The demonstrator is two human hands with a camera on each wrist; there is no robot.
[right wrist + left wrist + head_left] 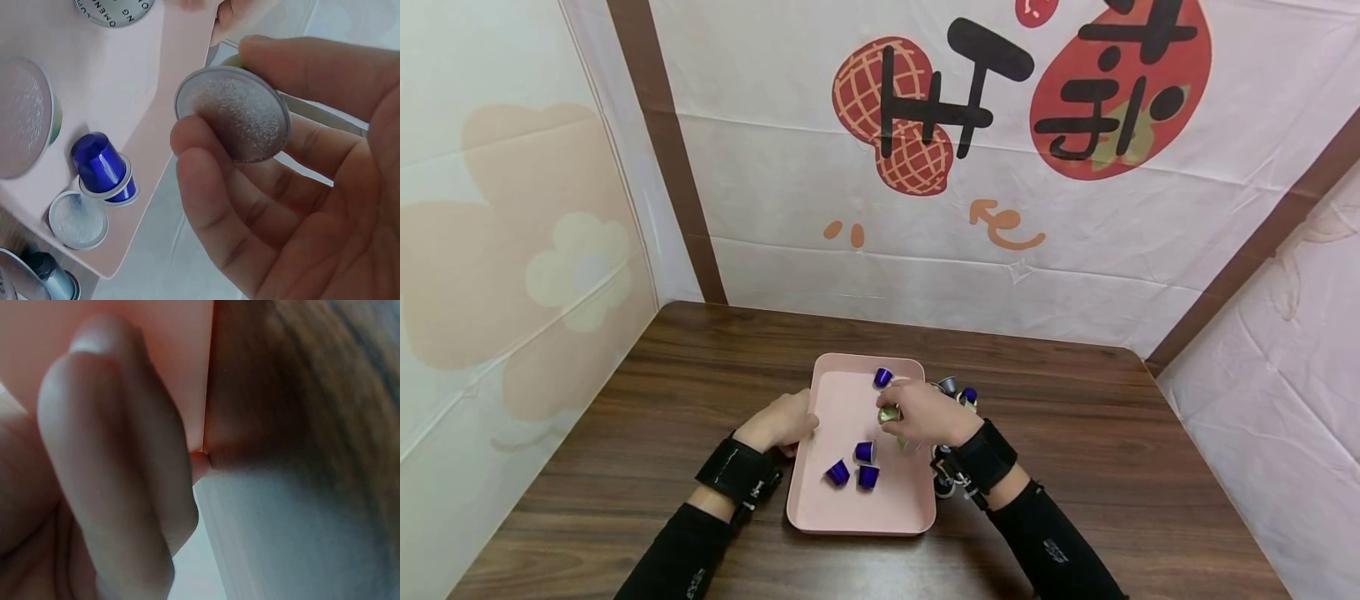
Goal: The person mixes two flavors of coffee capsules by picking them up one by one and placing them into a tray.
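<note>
"What sort of place is this?"
"Sm. booth, prob., w/ cloth walls. See the wood-grain table (1097, 467)? Creased white sheet (865, 279) hangs behind it, printed w/ a peanut (916, 167) & dark lettering (992, 50)."
"And the sides?"
"Pale flower-print sheet (497, 267) L of table, another pale sheet (1285, 375) R of it. Home or shop? Can't tell."

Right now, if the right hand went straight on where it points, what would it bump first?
Probably the left edge of the tray, beside the left hand; how high the right hand is looks unclear.
</note>
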